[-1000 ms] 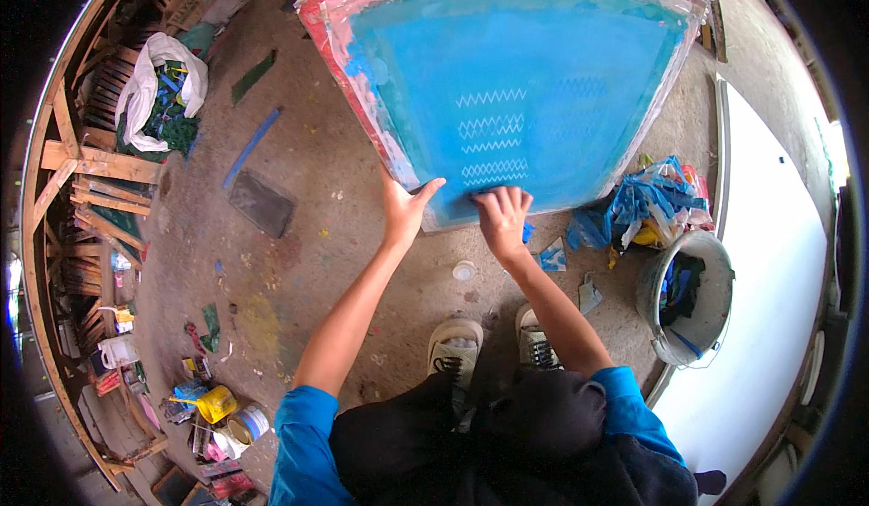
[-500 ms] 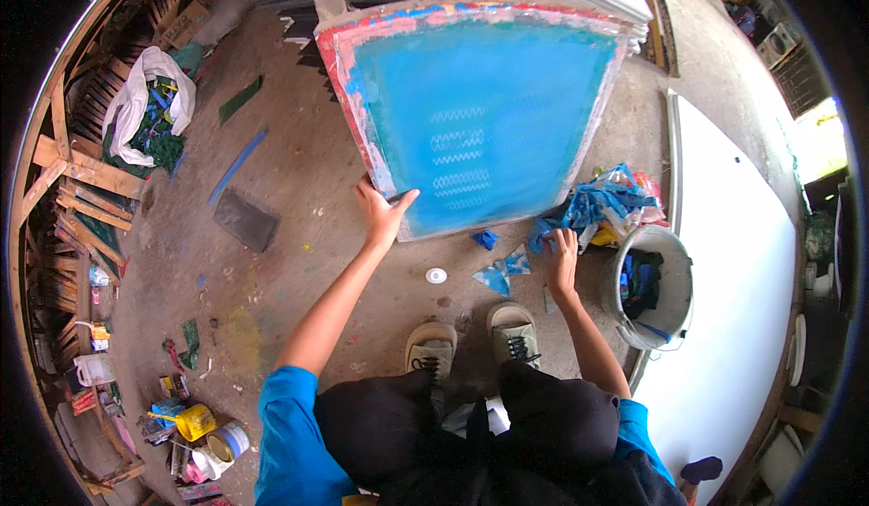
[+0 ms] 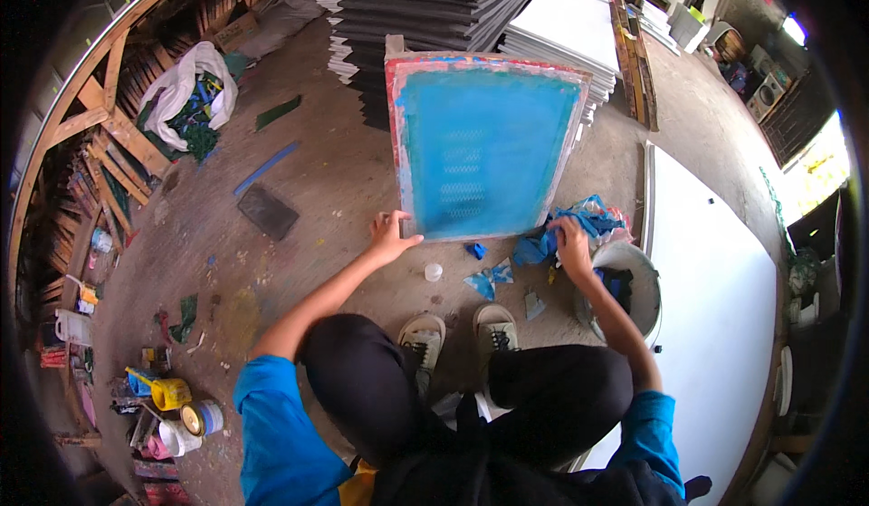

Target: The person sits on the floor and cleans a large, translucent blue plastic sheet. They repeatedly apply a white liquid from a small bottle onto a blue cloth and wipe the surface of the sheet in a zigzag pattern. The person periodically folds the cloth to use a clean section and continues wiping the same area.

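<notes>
One screen (image 3: 489, 148), blue with rows of pale zigzags, stands tilted on the floor (image 3: 290, 298) in front of one black stack (image 3: 407, 17). The left hand (image 3: 391, 237) is at its lower left corner, thumb and fingers parted; I cannot tell whether it grips. The right hand (image 3: 571, 245) pinches blue plastic (image 3: 534, 251) beside one bucket (image 3: 645, 300). Nearby: one white cup (image 3: 434, 272), three blue scraps (image 3: 476, 251), two shoes (image 3: 422, 332). One tin's (image 3: 212, 417) label is unreadable.

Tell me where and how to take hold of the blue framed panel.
Probably by both side edges of the blue framed panel, left hand from the left, right hand from the right. It stands up with its broad face toward the person; that flat face offers nothing to wrap fingers around, while both side edges look exposed.
</notes>
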A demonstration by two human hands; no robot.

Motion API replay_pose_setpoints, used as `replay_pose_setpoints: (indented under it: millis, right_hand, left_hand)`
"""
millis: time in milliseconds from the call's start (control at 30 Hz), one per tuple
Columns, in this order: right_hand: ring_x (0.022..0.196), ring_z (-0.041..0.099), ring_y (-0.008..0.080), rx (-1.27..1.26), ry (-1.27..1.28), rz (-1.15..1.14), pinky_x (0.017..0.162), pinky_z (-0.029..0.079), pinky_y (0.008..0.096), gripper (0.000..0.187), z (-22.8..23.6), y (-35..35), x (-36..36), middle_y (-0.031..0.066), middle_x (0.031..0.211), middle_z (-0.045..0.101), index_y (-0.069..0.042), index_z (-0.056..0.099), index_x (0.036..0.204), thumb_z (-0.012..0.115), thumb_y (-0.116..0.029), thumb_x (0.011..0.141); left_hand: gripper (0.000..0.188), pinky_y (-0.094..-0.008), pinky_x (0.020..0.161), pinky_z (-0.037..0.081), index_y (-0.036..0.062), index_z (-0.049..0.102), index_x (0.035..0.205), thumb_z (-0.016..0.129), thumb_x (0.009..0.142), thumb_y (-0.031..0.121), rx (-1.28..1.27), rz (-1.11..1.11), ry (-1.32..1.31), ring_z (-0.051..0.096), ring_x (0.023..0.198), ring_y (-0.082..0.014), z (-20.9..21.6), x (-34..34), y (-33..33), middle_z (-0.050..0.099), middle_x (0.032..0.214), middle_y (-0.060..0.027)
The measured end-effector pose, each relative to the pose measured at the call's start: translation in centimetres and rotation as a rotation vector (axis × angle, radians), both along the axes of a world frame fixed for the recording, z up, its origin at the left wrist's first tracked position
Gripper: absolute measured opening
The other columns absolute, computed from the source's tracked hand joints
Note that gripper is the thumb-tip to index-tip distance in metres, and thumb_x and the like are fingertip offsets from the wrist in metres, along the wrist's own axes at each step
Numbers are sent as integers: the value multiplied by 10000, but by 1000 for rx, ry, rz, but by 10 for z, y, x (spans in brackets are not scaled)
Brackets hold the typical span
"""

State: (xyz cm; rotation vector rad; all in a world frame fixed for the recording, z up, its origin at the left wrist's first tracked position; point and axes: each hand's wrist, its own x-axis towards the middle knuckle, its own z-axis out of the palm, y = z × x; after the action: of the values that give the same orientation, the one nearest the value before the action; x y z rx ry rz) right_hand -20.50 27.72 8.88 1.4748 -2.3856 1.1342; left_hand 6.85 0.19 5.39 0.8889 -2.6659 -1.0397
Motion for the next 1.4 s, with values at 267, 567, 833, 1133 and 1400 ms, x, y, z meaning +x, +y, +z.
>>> replay_pose_setpoints:
  millis: [267,567,833,1133,1400]
  right_hand:
    - [760,569,345,27,-22,281,657,470,387,147,47,-50,20,161,876,541,-15,577,877,567,56,749]
    - [658,612,151,242,-480,270,607,473,281,107,-78,-44,45,101,746,645,6,607,854,637,-64,779]
    - [754,596,120,111,-1222,92,687,510,264,135,-142,-63,50,76,843,619,-18,606,978,568,-46,851]
    - [761,624,129,119,-989,102,678,493,286,165,-145,-90,83,93,838,659,10,615,958,622,-71,814]
    - [768,663,239,203,-710,67,646,497,318,127,-106,-100,86,127,820,668,-26,664,884,646,-75,767]
  left_hand:
    - [576,-467,991,236,130,437,1170,692,740,415,-127,-238,-395,245,1151,-341,49,22,17,325,1151,-135]
    - [752,-514,967,326,65,289,1298,695,746,375,-197,-481,-662,270,1174,-367,5,16,39,293,1225,-176]
    - [739,-464,963,361,153,303,1283,748,701,253,19,-380,-509,324,1150,-338,-85,-11,43,298,1232,-123]
    - [375,-419,795,418,37,497,1021,687,753,219,178,-298,0,517,956,-346,-117,-31,45,551,959,-158]
    - [425,-456,608,456,-33,541,895,634,776,364,157,-429,-160,579,668,-405,-94,-62,49,574,697,-251]
